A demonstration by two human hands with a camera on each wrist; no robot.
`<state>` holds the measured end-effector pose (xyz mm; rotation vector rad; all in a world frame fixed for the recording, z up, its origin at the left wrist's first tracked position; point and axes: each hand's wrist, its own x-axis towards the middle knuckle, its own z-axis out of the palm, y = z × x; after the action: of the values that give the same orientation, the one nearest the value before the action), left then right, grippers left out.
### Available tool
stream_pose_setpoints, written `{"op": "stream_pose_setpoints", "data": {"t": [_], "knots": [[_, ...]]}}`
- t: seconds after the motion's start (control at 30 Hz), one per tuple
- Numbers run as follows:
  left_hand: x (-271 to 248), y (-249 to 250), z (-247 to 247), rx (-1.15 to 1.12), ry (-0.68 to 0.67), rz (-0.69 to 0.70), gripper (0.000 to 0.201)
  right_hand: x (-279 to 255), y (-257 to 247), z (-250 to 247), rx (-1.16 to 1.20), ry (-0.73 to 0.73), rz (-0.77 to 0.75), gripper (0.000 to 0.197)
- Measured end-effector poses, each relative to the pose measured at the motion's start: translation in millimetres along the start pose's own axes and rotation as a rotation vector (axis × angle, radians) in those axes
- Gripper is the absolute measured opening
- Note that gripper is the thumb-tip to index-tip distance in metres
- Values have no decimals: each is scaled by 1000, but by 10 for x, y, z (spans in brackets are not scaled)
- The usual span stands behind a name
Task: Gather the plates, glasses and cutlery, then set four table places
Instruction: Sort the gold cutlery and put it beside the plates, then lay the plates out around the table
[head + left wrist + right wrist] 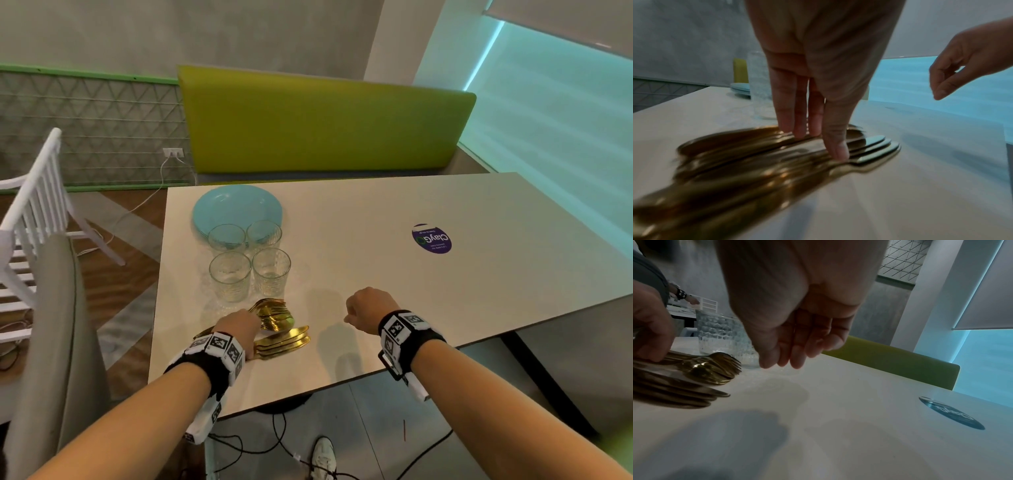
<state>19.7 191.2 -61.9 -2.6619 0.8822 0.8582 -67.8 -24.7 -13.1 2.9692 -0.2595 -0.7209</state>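
A pile of gold cutlery (pixel 284 334) lies near the front left of the white table (pixel 376 274). My left hand (pixel 239 323) rests on it. In the left wrist view its straight fingertips (pixel 797 131) and thumb touch the forks and knives (pixel 869 149). Behind the pile stand several clear glasses (pixel 230 277), and behind those a stack of light blue plates (pixel 236 205). My right hand (pixel 366 308) hovers over bare table to the right of the cutlery. Its fingers (pixel 789 358) hang loosely curled and hold nothing.
A round purple sticker (pixel 431 238) marks the table's right half. A green bench back (pixel 325 120) runs behind the table. A white chair (pixel 30 212) and a grey seat back (pixel 58 325) stand at the left. Cables (pixel 274 442) lie on the floor under the front edge.
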Motion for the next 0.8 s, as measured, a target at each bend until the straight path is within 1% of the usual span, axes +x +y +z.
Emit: {"op": "stream_pose_setpoints", "data": {"t": [0.17, 0.3, 0.4, 0.5, 0.6, 0.7, 0.8], "knots": [[35, 190, -366, -47, 172, 70, 34, 285, 114, -164, -13, 13, -38, 31], [185, 332, -867, -215, 306, 108, 34, 584, 270, -362, -25, 43, -73, 31], [303, 375, -1318, -354, 412, 77, 30, 788, 402, -552, -26, 71, -105, 32], [412, 307, -1708, -486, 505, -1, 26, 969, 508, -737, -30, 86, -130, 32], [546, 116, -1973, -528, 487, -69, 27, 1112, 544, -901, -17, 68, -144, 34], [691, -154, -2201, -500, 448, -105, 33, 1265, 507, -1028, 43, 52, -135, 35], [869, -527, -2340, -462, 352, -179, 40, 1444, 422, -1124, 122, 59, -97, 36]]}}
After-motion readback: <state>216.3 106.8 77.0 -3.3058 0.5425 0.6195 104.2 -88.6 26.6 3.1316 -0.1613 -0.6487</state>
